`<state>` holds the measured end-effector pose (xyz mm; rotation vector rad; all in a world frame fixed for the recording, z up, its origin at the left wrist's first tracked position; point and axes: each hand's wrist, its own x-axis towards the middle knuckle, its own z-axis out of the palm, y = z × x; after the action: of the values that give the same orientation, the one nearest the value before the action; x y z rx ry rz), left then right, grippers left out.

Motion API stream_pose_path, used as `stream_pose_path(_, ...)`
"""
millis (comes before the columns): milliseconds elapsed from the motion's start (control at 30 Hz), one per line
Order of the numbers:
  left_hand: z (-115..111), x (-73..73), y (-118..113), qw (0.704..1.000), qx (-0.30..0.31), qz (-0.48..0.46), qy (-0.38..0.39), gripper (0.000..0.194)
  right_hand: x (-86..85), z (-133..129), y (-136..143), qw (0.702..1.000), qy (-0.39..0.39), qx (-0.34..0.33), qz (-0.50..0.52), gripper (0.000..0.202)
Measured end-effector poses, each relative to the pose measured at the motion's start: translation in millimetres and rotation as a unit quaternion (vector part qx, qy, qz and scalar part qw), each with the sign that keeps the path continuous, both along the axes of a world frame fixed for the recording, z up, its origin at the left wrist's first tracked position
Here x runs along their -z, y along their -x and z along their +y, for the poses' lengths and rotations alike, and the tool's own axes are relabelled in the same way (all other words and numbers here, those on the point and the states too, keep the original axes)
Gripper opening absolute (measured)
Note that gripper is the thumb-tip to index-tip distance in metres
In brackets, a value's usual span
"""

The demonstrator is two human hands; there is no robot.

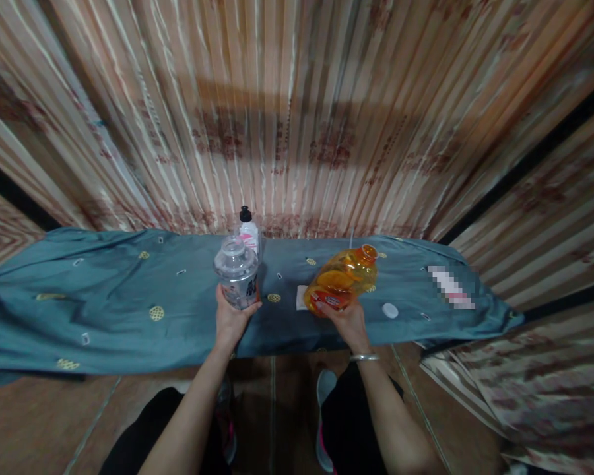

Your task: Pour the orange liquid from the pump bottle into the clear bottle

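My left hand is wrapped round the lower part of a clear plastic cup with a domed lid and dark print. Just behind that cup stands a white bottle with a black cap and pink marks. My right hand grips the lower side of an orange transparent bottle with a red label. This bottle tilts to the right, and its mouth is open at the top. A small white cloth or paper piece lies partly beside its base.
A teal patterned cloth covers the long table. On its right part lie a white round lid and a blurred white and pink item. Pleated floral curtains hang right behind the table.
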<state>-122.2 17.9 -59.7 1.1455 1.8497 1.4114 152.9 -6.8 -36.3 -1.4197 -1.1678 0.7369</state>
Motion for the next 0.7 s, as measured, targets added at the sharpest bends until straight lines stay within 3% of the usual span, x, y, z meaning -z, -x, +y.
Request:
stream_pose_path(233, 1, -7.2, -1, 1.0, -0.001, 0.001, 0.008, 0.066, 0.4, 7, 5, 0.999, 0.023, 0.011, -0.046, 0.063)
stream_pose_path(500, -3, -10.1, 0, 1.0, 0.013, -0.019, -0.008, 0.061, 0.6, 16, 23, 0.998, 0.027, 0.011, -0.051, 0.066)
stream_pose_path(700, -11, -13.5, -5, 0.999, 0.029, -0.032, -0.009, 0.063, 5.6, 18, 50, 0.997, -0.002, -0.076, 0.011, 0.063)
